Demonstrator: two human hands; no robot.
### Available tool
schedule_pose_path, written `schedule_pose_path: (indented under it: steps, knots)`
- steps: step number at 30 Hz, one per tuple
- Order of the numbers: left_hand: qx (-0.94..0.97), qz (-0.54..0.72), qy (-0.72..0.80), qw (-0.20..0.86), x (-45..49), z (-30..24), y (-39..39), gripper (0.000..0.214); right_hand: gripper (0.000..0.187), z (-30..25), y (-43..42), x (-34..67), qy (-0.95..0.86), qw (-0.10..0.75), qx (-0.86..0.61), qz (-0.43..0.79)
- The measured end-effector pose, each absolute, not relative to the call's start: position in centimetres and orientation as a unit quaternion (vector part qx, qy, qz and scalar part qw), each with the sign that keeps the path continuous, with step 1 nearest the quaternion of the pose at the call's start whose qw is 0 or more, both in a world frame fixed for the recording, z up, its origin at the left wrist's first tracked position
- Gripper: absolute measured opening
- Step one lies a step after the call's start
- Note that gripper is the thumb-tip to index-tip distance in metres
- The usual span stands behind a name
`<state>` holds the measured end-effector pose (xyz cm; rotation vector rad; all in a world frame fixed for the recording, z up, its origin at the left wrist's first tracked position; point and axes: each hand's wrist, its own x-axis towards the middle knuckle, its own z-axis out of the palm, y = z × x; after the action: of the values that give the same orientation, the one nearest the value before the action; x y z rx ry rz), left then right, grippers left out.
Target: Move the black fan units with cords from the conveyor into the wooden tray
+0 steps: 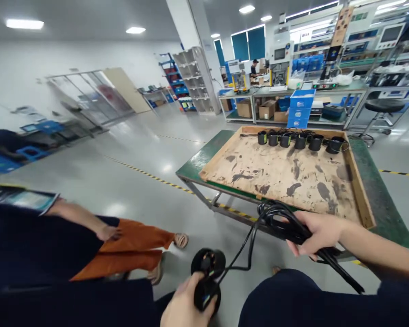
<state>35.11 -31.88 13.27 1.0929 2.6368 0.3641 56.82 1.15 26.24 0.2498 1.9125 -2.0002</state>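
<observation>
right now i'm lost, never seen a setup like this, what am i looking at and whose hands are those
There is no robot working here: one picture, taken by a camera on a person's head, looking forward and down. The bare hands at the bottom are that person's own. The left hand holds black round parts; the right hand grips a looped bundle of black cable, with strands running down toward those parts. Ahead, a shallow wooden tray sits on a green table. Along its far edge stand six black cylinders with cables behind them. The orange trousers on the left belong to another person.
</observation>
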Motion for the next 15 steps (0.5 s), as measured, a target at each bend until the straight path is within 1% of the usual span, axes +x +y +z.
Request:
schedule_pose_path:
  steps: [2, 4, 8, 11, 15]
  knots:
    - [0.417, 0.122, 0.894, 0.11, 31.1, 16.0, -24.7, 0.038, 0.018, 27.1, 4.3, 57.7, 0.684, 0.147, 0.123, -0.704]
    - [0.475, 0.089, 0.868, 0.11, 26.7, 18.8, -17.7, 0.039, 0.022, 27.3, 6.7, 58.2, 0.678, 0.12, 0.149, -0.71]
    - [0.58, 0.014, 0.811, 0.081, 17.1, 22.3, -4.5, 0.04, 0.032, 25.5, 9.3, 57.0, 0.653, 0.057, 0.19, -0.731]
    - [0.659, -0.023, 0.751, 0.05, 9.9, 22.6, 5.2, 0.042, 0.035, 22.9, 10.2, 53.5, 0.619, 0.009, 0.239, -0.748]
    - [0.743, -0.059, 0.666, 0.024, 0.8, 21.2, 18.1, 0.046, 0.036, 20.3, 10.9, 45.2, 0.551, -0.07, 0.311, -0.771]
